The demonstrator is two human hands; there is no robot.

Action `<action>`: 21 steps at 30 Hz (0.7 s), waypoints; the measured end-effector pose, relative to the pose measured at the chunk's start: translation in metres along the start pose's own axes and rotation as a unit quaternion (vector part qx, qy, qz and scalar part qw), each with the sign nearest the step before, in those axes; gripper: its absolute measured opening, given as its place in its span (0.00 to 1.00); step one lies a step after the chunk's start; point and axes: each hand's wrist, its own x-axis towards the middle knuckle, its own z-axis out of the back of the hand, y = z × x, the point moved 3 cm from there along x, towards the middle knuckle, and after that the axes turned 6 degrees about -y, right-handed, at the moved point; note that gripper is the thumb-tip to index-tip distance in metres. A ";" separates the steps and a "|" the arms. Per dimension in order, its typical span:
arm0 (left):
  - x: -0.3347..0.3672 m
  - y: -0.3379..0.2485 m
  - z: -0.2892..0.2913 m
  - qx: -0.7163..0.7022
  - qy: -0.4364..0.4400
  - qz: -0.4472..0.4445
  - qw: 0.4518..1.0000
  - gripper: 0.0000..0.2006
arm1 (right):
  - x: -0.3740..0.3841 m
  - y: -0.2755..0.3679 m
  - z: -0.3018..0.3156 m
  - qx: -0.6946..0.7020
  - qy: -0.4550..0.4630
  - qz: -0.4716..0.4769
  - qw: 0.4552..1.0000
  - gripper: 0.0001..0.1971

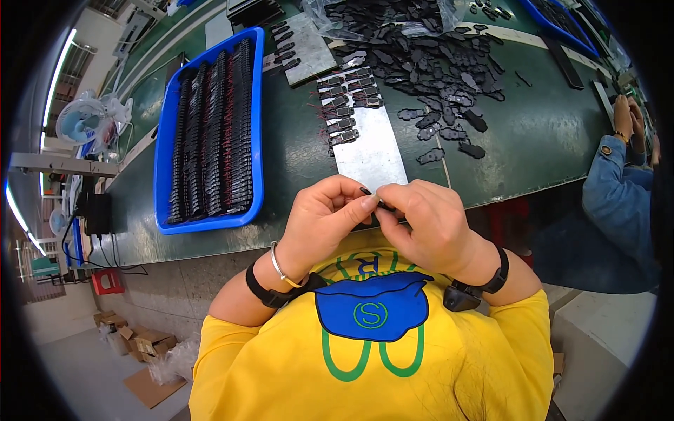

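My left hand (330, 210) and my right hand (428, 219) meet just in front of the table's near edge. Between their fingertips is a small black plastic part (382, 204), pinched from both sides and mostly hidden. Just beyond my hands lies a pale metal plate (375, 158). On its far part, small black speaker modules (342, 125) with red wires sit in two rows. Farther off, a large heap of flat black plastic pieces (449, 81) spreads over the green table, some lying loose near the plate.
A blue tray (258, 140) packed with rows of black parts and red wires stands to the left. Another metal plate (309, 52) with black parts lies beyond. At the far right a co-worker's hands (625, 116) work beside a black strip (562, 63).
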 end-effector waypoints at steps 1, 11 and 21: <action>-0.001 -0.001 -0.001 0.002 -0.003 -0.006 1.000 0.06 | -0.001 -0.001 0.000 0.013 0.006 -0.017 1.000 0.19; -0.007 -0.009 0.007 0.079 0.001 -0.037 0.996 0.09 | -0.013 -0.009 0.007 0.236 0.109 -0.347 0.901 0.19; -0.005 -0.006 0.009 0.054 -0.006 -0.107 0.993 0.13 | -0.017 -0.013 0.008 0.328 0.139 -0.400 0.844 0.19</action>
